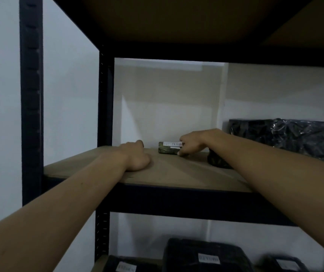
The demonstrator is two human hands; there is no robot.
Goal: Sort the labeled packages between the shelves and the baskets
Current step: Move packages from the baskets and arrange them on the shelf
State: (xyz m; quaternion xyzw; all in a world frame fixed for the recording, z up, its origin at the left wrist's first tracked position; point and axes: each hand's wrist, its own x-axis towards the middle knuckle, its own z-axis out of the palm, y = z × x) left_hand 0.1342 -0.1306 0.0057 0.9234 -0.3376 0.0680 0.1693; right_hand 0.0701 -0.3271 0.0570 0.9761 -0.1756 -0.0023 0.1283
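Two hands were up on the brown wooden shelf board of the dark metal rack, but only one had work. Your right hand was the grip that mattered: its fingers and thumb were curled round the right end of the small camouflage-patterned package, which showed a white label. That package lay deep on the board, close to the back wall. Its long axis ran left to right, parallel to the front edge, so it stretched away from your right grip toward your left hand. The left hand rested on the board nearer the front, apart from the package. Whether its fingers were straight or tucked could not be told, since the knuckles hid them. A darker rounded bundle sat just beside your right wrist, so I judge a pull straight toward you, led by the right hand, would have suited best.
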